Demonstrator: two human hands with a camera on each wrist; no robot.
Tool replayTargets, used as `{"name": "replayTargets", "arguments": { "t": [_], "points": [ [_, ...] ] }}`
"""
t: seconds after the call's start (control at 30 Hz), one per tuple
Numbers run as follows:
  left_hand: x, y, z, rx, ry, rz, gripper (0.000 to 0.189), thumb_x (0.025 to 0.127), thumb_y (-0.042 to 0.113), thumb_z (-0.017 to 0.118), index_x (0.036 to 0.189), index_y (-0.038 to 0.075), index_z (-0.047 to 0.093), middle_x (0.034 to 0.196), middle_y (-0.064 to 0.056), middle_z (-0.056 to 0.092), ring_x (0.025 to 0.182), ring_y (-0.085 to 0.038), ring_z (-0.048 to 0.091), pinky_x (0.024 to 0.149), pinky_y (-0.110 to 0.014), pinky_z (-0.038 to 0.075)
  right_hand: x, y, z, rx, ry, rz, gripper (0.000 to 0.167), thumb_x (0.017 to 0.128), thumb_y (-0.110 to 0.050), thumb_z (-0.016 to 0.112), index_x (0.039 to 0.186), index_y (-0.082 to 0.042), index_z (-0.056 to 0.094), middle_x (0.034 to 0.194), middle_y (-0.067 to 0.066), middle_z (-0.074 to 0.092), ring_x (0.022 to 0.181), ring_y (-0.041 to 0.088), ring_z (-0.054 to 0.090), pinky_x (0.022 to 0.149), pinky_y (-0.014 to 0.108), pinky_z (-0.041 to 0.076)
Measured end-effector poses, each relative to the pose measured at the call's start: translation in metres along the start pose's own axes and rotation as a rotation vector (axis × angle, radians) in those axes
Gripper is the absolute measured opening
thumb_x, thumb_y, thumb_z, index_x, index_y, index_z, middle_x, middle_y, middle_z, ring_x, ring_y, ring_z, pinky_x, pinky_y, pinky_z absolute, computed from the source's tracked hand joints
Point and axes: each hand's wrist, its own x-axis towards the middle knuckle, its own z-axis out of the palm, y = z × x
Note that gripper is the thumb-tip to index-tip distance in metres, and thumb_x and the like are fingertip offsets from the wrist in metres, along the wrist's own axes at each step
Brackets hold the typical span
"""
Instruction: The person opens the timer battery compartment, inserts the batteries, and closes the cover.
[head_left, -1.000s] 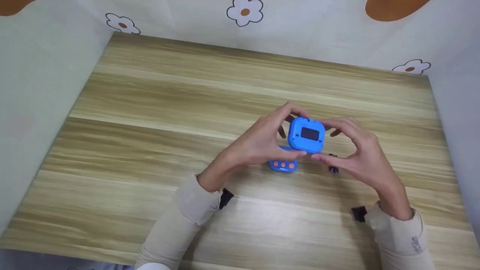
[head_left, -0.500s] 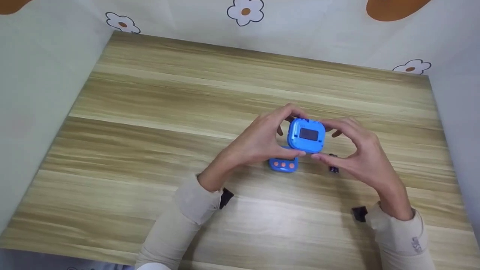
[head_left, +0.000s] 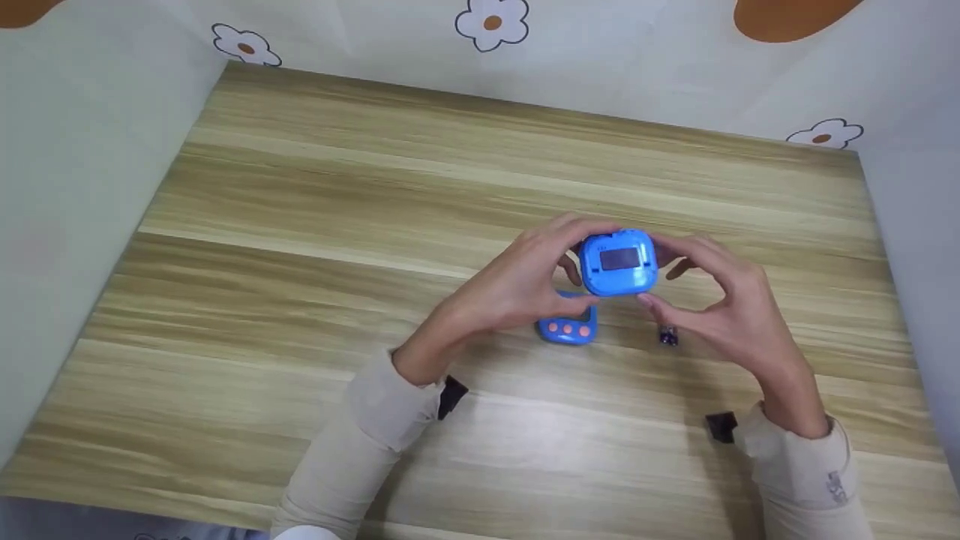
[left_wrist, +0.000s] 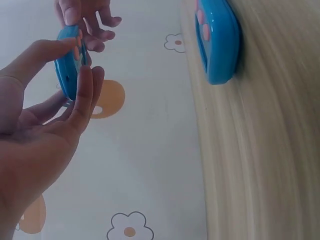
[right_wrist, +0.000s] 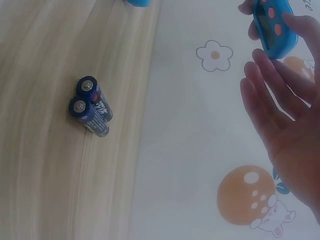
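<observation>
A small blue digital timer [head_left: 619, 279] is held up above the table, its back with a dark rectangle facing the head camera. My left hand [head_left: 517, 277] pinches its left side between thumb and fingers. At its right edge, my right hand [head_left: 724, 300] grips it with thumb and index finger, the other fingers loose. Orange buttons on the held timer [left_wrist: 67, 62] show in the left wrist view. A second blue timer [head_left: 568, 335], with orange buttons and a screen, lies on the table below, partly covered by my left thumb.
Two dark blue batteries [right_wrist: 92, 112] lie side by side on the wooden table [head_left: 337, 300], below my right hand. Pale walls with printed flowers [head_left: 492, 24] stand behind the table and at its sides.
The held timer has shifted slightly right and up and its back has tilted a little. My right hand has moved slightly right with it. The second timer stays put.
</observation>
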Motion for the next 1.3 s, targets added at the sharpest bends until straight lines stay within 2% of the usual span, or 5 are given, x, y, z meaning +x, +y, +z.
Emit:
{"name": "replayTargets", "arguments": {
  "t": [0.27, 0.5, 0.67, 0.83, 1.3],
  "points": [
    [-0.001, 0.001, 0.006, 0.075, 0.094, -0.136, 0.085, 0.074, 0.042, 0.085, 0.144, 0.011, 0.047, 0.121, -0.001, 0.058, 0.098, -0.014, 0.053, 0.078, -0.024, 0.046, 0.002, -0.008, 0.004, 0.096, 0.046, 0.038, 0.049, 0.077, 0.015, 0.072, 0.124, 0.009, 0.058, 0.107, 0.014, 0.069, 0.091, 0.023, 0.065, 0.079, 0.026, 0.052],
    [-0.002, 0.006, 0.014, 0.142, 0.097, -0.162, 0.097, 0.065, 0.058, 0.084, 0.140, 0.009, 0.049, 0.124, -0.001, 0.061, 0.103, -0.012, 0.057, 0.088, -0.026, 0.046, 0.001, -0.010, 0.005, 0.094, -0.121, 0.027, 0.067, 0.072, 0.009, 0.080, 0.133, 0.005, 0.055, 0.122, 0.012, 0.064, 0.108, 0.021, 0.059, 0.083, 0.024, 0.050],
    [-0.004, 0.009, 0.011, 0.188, 0.040, -0.119, 0.095, 0.070, 0.049, 0.085, 0.144, 0.007, 0.044, 0.132, -0.006, 0.057, 0.112, -0.015, 0.055, 0.095, -0.028, 0.044, 0.000, -0.007, 0.008, 0.054, -0.127, 0.053, 0.069, 0.071, 0.002, 0.085, 0.133, 0.001, 0.057, 0.122, 0.008, 0.065, 0.108, 0.019, 0.060, 0.083, 0.023, 0.049],
    [-0.004, 0.007, 0.008, 0.128, 0.003, -0.074, 0.082, 0.076, 0.033, 0.085, 0.143, 0.009, 0.044, 0.131, -0.004, 0.058, 0.111, -0.013, 0.056, 0.092, -0.025, 0.046, -0.001, -0.004, 0.007, 0.044, -0.114, 0.030, 0.071, 0.069, 0.003, 0.084, 0.134, 0.000, 0.057, 0.123, 0.007, 0.065, 0.108, 0.020, 0.060, 0.082, 0.022, 0.049],
    [-0.004, 0.002, 0.009, 0.040, -0.014, -0.086, 0.082, 0.070, 0.039, 0.088, 0.133, 0.012, 0.044, 0.119, -0.004, 0.062, 0.103, -0.012, 0.059, 0.087, -0.025, 0.048, -0.002, -0.003, 0.009, 0.042, -0.124, 0.039, 0.074, 0.067, 0.000, 0.088, 0.134, -0.002, 0.057, 0.119, 0.005, 0.065, 0.105, 0.019, 0.058, 0.083, 0.022, 0.049]
  ]
}}
